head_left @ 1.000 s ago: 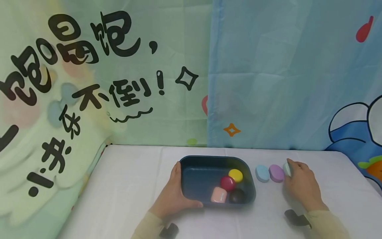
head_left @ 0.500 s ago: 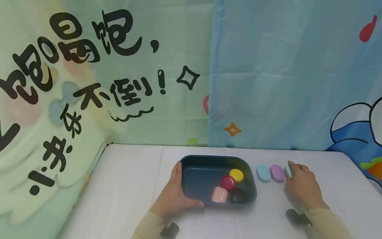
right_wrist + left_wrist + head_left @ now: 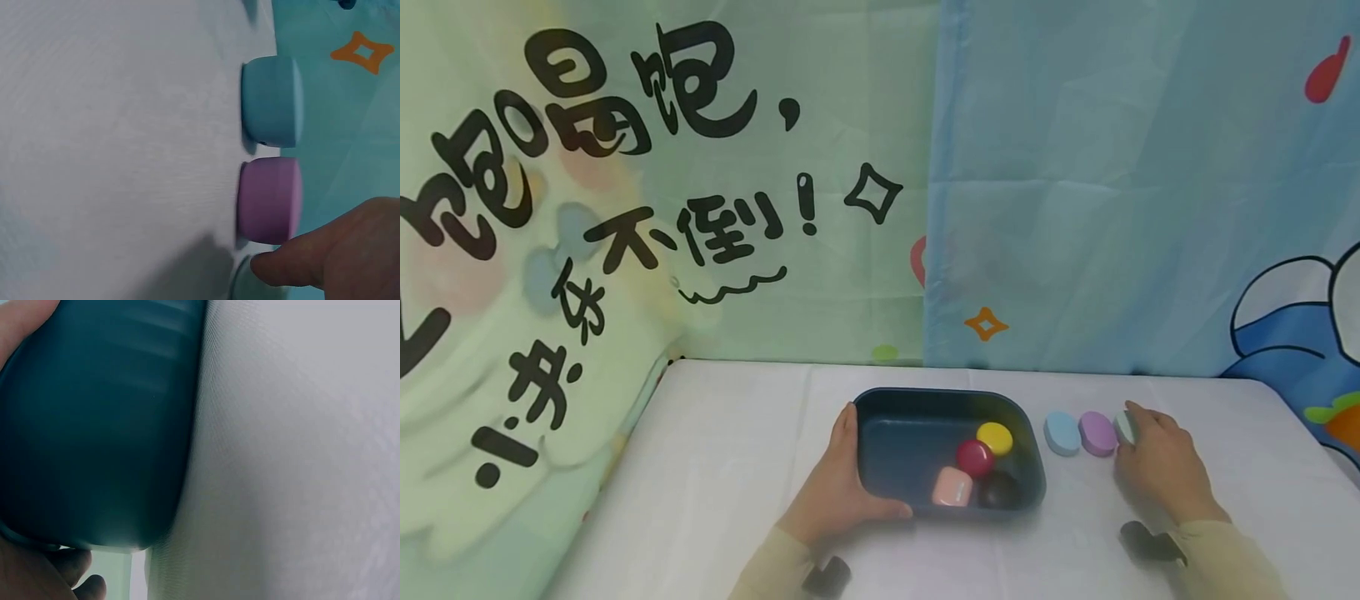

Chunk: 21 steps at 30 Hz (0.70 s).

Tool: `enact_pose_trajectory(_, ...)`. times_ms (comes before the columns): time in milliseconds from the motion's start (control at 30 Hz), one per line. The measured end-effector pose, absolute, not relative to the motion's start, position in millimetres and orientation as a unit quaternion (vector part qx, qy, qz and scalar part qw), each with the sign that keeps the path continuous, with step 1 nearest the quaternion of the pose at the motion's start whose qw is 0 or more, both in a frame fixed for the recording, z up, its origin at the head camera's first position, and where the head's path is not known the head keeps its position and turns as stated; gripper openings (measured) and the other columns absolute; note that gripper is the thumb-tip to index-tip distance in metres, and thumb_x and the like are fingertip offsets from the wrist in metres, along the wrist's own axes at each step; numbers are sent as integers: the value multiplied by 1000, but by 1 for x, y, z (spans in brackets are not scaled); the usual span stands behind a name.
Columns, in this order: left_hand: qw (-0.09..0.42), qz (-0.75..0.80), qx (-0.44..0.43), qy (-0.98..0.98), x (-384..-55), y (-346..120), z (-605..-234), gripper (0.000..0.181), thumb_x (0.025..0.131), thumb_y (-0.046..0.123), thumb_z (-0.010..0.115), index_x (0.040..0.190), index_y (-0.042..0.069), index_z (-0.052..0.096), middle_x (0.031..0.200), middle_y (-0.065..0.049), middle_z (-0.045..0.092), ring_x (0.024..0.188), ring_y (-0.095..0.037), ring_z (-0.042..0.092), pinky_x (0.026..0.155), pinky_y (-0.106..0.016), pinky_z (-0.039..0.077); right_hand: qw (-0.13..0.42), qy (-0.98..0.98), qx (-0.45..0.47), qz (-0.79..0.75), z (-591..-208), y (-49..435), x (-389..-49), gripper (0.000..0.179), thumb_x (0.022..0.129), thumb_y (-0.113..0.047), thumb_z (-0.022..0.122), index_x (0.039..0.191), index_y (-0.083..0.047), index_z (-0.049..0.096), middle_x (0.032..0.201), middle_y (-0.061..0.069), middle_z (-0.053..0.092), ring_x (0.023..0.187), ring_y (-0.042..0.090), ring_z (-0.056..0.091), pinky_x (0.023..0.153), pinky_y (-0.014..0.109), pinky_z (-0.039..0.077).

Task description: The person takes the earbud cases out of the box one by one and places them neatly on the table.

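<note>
Two-handed hold at a cloth-covered table. The right hand (image 3: 1165, 462) pinches a pale mint-green, rounded, smooth-faced block (image 3: 1123, 428), thumb and fingers drawn in to its width; the fingers hide most of it, so how firmly they bear cannot be told. Just left of this grip stands a lilac rounded block (image 3: 1098, 434), and beyond it a light-blue one (image 3: 1063, 433). Farther left, the left hand (image 3: 850, 483) clasps the end of a dark-blue, round-cornered rectangular tray (image 3: 902, 454), thumb along its near wall. Across the tray from that grip lie yellow (image 3: 995, 438), crimson (image 3: 975, 457), pink (image 3: 952, 487) and near-black (image 3: 998, 490) pieces. For a sound pinch, the thumb should press squarely against the mint block and lift straight, since it sits close enough to the lilac one to nudge it; the left hand should keep the tray steady.
</note>
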State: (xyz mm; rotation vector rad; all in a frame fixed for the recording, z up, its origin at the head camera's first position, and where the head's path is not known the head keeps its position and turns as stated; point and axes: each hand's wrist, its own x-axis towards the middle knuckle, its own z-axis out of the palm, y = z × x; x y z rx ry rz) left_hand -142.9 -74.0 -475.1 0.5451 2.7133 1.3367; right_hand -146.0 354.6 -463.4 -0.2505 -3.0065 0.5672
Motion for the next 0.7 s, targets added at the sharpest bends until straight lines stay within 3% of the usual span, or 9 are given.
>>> enact_pose_trajectory(300, 33, 430, 176, 885, -144, -74, -479, 149, 59, 60, 92, 161, 5, -2, 168, -14, 7, 147, -30, 29, 111, -48, 38, 91, -977, -52, 188, -449, 343, -141, 56, 89, -1, 60, 140, 13, 42, 136, 44, 36, 118, 65, 36, 93, 77, 35)
enact_pose_trajectory(700, 37, 431, 173, 885, -144, -73, -478, 150, 58, 61, 91, 162, 9, -3, 168, -11, 7, 147, -28, 29, 112, -46, 38, 122, -972, -39, 197, -425, 309, -137, 52, 91, -1, 61, 139, 11, 46, 138, 41, 38, 121, 62, 36, 92, 76, 36)
